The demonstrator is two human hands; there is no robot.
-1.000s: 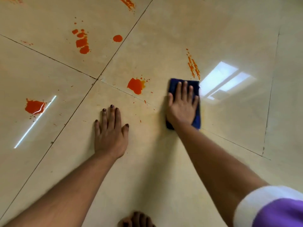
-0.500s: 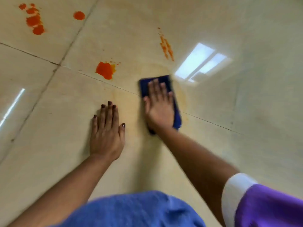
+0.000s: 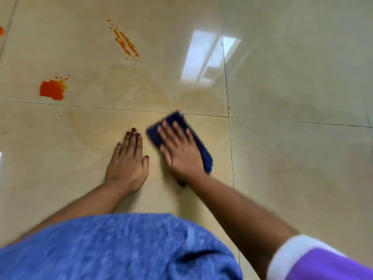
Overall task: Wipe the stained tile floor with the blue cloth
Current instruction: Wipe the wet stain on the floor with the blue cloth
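Since a sec ago the right hand (image 3: 181, 150) has dragged the folded dark-blue cloth (image 3: 203, 152) back toward the body & nearer the left hand (image 3: 129, 160); view swung right. Right fingers flat, pressing the cloth just below the grout line. Left hand flat, bracing on the glossy beige tile floor (image 3: 292, 158).

Progress, my guess: partway. Faint yellowish smear rings around the cloth, but the orange-red blob (image 3: 52, 90) & orange streak (image 3: 126, 41) untouched. Cloth & right hand motion-blurred; blue fabric (image 3: 121, 249) hides the near floor.
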